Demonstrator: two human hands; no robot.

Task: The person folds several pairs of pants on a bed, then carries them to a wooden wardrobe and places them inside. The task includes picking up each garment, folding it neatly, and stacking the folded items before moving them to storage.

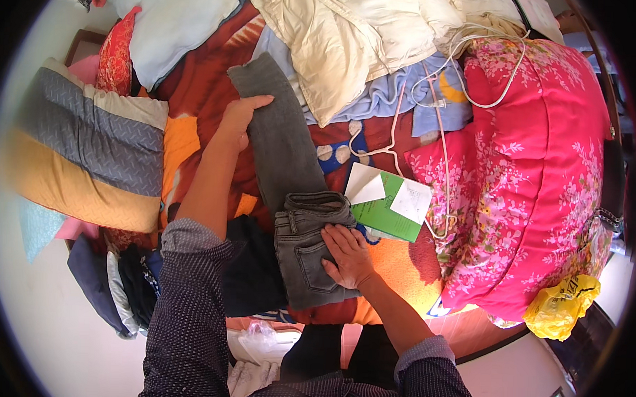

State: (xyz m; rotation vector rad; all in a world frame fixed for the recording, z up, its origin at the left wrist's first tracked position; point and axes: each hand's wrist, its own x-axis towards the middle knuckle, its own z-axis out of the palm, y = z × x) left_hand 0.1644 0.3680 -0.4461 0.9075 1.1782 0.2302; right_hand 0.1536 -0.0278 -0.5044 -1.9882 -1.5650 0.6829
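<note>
A pair of faded dark grey jeans (pixel 287 139) lies on the bed, a leg stretching away from me. The waist part is folded near me, its back pocket (pixel 315 266) facing up. My left hand (pixel 242 118) grips the left edge of the stretched leg. Its thumb lies on top of the cloth, and the other fingers are mostly hidden. On the folded part near the waistband, my right hand (pixel 349 256) rests palm down with its fingers spread, holding nothing.
A green booklet (pixel 388 216) with white papers lies right of the jeans, near clothes hangers (pixel 395 127). A pink floral quilt (pixel 539 180) and yellow plastic bag (pixel 561 307) are at right. Cream cloth (pixel 355 32) is at the back, a striped pillow (pixel 99 143) at left, dark clothes (pixel 252 264) nearer me.
</note>
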